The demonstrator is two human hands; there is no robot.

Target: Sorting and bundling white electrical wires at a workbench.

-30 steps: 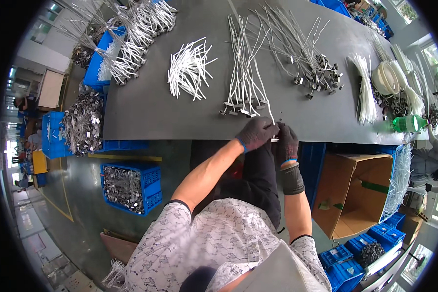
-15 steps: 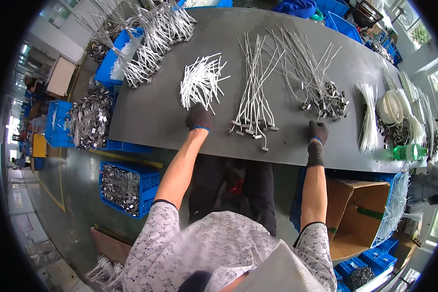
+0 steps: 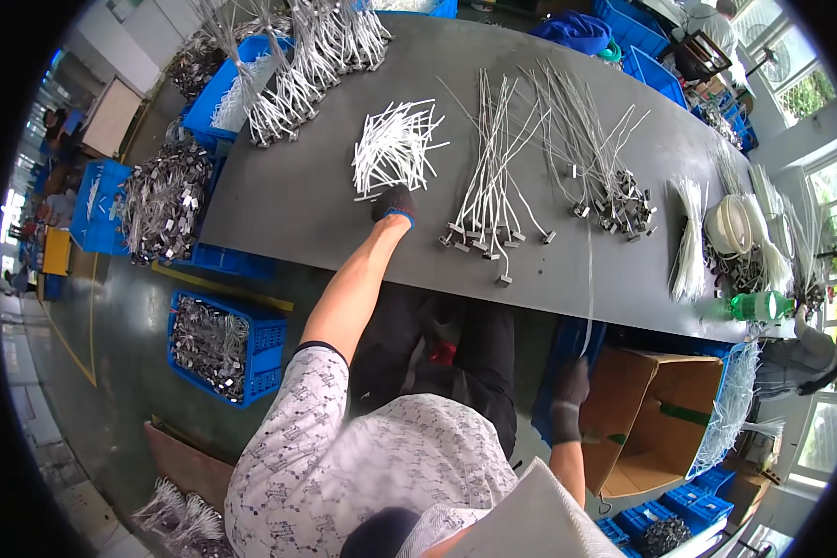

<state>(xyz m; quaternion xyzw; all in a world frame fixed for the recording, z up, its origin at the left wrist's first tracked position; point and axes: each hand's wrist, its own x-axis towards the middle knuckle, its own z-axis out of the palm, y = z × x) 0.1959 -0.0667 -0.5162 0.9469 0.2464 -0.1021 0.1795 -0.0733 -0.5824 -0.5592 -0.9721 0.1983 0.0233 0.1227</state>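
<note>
White short ties [image 3: 395,149] lie fanned on the grey table [image 3: 279,205] just beyond the gloved left hand [image 3: 393,204], whose grip I cannot tell, while the right hand [image 3: 568,381], low beside the cardboard box [image 3: 660,418], pinches a long thin wire [image 3: 588,279] running up toward the table.

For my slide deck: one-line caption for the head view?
Left hand reaches the white ties on the table; right hand draws a wire down off its edge.
</note>
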